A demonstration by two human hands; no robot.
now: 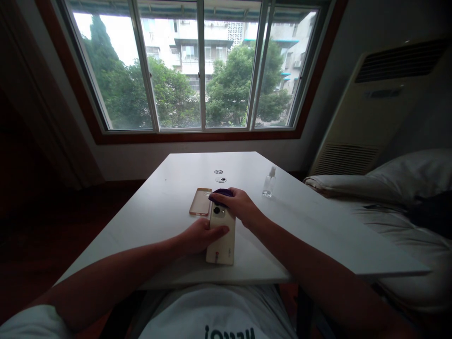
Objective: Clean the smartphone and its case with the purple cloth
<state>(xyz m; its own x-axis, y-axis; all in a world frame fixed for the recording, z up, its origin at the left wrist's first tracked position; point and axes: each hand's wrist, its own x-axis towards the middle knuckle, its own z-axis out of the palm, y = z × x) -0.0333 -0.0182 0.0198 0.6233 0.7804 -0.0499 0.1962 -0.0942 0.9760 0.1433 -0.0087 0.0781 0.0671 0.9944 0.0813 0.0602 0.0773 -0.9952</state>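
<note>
White table point(300, 226) under window point(197, 66): left hand point(197, 235) steadies phone point(221, 240), right fingers point(229, 200) pinch cloth point(221, 193).

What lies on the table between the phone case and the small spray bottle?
In the head view, the right hand pressing a dark purple cloth on the phone lies between the phone case and spray bottle.

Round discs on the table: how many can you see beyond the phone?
2. Both small round discs lie near the table's far middle: one farther back, the other just nearer, beyond the phone. The hands could hide more.
</note>
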